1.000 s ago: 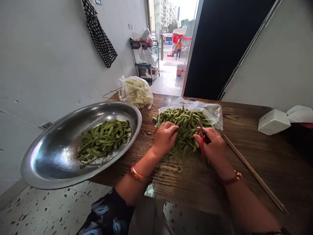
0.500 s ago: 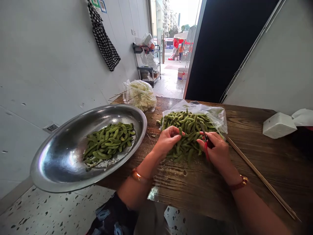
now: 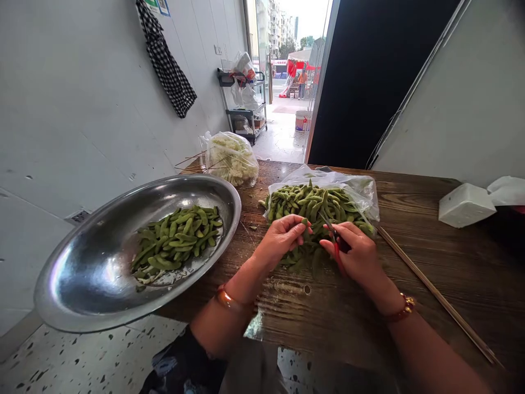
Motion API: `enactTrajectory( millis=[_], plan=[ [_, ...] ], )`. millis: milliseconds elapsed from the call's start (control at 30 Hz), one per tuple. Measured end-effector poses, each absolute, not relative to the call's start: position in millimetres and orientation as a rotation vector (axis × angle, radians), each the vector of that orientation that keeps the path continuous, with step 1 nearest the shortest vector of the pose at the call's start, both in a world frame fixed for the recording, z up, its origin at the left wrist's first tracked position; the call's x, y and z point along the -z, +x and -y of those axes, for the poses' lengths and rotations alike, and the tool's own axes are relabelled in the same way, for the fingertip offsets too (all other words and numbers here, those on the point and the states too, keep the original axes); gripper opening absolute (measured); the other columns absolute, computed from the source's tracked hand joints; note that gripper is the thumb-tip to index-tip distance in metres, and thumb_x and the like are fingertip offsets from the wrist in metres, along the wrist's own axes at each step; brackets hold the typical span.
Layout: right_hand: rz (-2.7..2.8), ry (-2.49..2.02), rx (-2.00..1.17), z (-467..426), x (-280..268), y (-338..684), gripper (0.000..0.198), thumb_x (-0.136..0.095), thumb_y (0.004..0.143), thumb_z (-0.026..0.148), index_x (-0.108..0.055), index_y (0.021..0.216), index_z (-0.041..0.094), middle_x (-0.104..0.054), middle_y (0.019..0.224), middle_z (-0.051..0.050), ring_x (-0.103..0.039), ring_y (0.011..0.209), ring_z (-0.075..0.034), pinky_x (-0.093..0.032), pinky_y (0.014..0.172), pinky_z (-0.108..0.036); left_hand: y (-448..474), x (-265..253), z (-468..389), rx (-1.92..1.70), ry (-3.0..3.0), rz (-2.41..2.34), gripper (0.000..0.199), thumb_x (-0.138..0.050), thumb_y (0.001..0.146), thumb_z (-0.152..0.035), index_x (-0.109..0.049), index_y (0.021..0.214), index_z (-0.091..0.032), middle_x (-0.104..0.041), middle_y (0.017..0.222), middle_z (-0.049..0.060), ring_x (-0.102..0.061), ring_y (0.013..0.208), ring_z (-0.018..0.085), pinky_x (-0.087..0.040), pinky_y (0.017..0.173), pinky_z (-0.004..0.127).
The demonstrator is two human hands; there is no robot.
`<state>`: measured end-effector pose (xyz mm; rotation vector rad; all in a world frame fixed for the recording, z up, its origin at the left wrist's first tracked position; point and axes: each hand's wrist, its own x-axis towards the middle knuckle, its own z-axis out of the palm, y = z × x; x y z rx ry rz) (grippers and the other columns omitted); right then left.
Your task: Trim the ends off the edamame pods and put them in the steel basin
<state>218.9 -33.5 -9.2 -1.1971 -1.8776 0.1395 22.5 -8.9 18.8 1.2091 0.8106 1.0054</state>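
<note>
Between thumb and fingers, my left hand (image 3: 284, 238) pinches a green edamame pod (image 3: 304, 221), mostly hidden by the fingertips. My right hand (image 3: 357, 250) is closed round red-handled scissors (image 3: 337, 241), whose dark blades point up and left toward the pod. Under and behind both hands lies a heap of edamame pods (image 3: 315, 201) on a clear plastic bag (image 3: 363, 191). To the left, a wide steel basin (image 3: 98, 290) holds more pods (image 3: 180, 238) in a pile, with a little liquid or scraps at the bottom.
Thin wooden skewers (image 3: 438, 298) lie along the right side of the wooden table (image 3: 414, 208). At the back left stands a bag of pale vegetable florets (image 3: 232, 158) with sticks beside it. A white tissue pack (image 3: 466, 206) sits at far right. Beyond is a cart (image 3: 246, 112) by the doorway.
My right hand has brought the scissors left, closer to my left hand. The pod in my left hand is now more covered by the fingers. The view has shifted slightly.
</note>
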Motion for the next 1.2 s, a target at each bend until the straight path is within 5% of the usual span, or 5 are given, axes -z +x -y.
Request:
enactTrajectory(
  millis=[867,1067,1200],
  plan=[
    [2.094,-1.193,-0.227,39.8,2.4,215.0,0.029,-0.063,0.085,0.040,-0.064,0.107,0.022,-0.062,0.092,-0.005,-0.062,0.078,-0.018,-0.052,0.075,-0.031,35.3,-16.9,18.8,-0.915,1.617,-0.871,0.024,-0.058,0.084,-0.032,-0.067,0.089,-0.011,-0.053,0.059,-0.003,-0.041,0.046,0.005,-0.033,0.045,0.017],
    [2.128,-1.202,-0.228,40.0,1.5,215.0,0.027,-0.064,0.085,0.038,-0.065,0.106,0.021,-0.063,0.090,-0.005,-0.062,0.077,-0.018,-0.051,0.072,-0.029,29.3,-17.7,12.7,-0.931,1.636,-0.837,0.025,-0.062,0.081,-0.034,-0.070,0.081,-0.010,-0.063,0.072,0.003,-0.053,0.067,0.011,-0.042,0.065,0.022],
    [2.141,-1.222,-0.235,41.2,-0.5,214.2,0.024,-0.063,0.085,0.035,-0.066,0.105,0.021,-0.063,0.090,-0.005,-0.062,0.077,-0.017,-0.050,0.071,-0.028,24.0,-20.7,10.3,-0.875,1.592,-0.823,0.028,-0.062,0.081,-0.036,-0.067,0.072,-0.010,-0.059,0.066,0.002,-0.051,0.065,0.010,-0.039,0.061,0.021]
  ],
)
